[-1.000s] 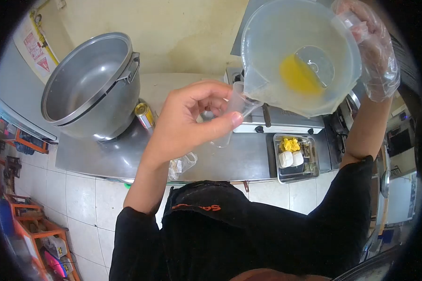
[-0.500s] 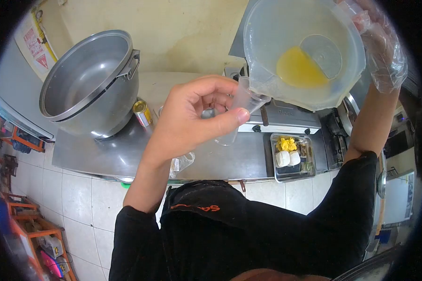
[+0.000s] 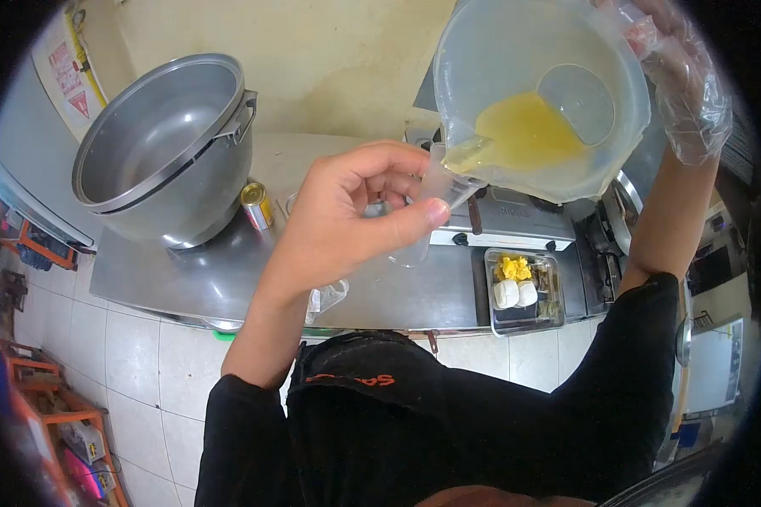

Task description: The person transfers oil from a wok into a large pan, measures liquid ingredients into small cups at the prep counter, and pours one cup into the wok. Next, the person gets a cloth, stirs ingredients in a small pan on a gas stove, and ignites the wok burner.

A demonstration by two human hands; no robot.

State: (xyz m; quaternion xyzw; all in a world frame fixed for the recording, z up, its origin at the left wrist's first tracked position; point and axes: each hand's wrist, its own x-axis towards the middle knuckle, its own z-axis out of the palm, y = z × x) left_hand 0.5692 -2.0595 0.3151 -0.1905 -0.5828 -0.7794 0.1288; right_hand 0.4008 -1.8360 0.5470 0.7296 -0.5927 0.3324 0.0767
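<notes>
My bare left hand (image 3: 355, 211) is closed around a clear plastic cup (image 3: 435, 190), thumb and fingers near its rim. My right hand (image 3: 681, 84), in a clear plastic glove, grips a large translucent plastic pitcher (image 3: 600, 169) at its far right side. The pitcher is tilted toward the cup, its spout at the cup's mouth. Yellow liquid (image 3: 528, 131) lies inside the pitcher and reaches into the spout. Whether any has fallen into the cup I cannot tell.
A big grey metal pot (image 3: 165, 144) stands on the left of the steel counter (image 3: 380, 296), a can (image 3: 256, 205) beside it. A stove (image 3: 516, 220) is behind a clear tray (image 3: 524, 317) holding white blocks and a yellow lump. A plastic bag (image 3: 328, 297) lies near the edge.
The pitcher has tipped further left, and the yellow liquid has run from its base into the spout. My left hand and the cup have stayed nearly still.
</notes>
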